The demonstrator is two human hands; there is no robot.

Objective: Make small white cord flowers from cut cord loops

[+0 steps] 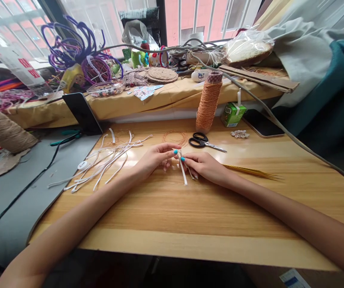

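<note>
Both hands — left hand (155, 159), right hand (206, 166) — are brought together, fingertips pinched on a white strip (183, 173) held just above the surface (190, 216), more strips (106, 160) kept within left reach.

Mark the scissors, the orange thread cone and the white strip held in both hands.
scissors (202, 141), head view, black handles.
orange thread cone (208, 105), head view, mid-body.
white strip (183, 175), head view, lower end.

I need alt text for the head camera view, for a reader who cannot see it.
Two bare hands, left hand and right hand, meet over a wooden table and pinch a short white strip between them. A pile of white strips lies to the left; black scissors and an orange thread spool stand behind.
</note>
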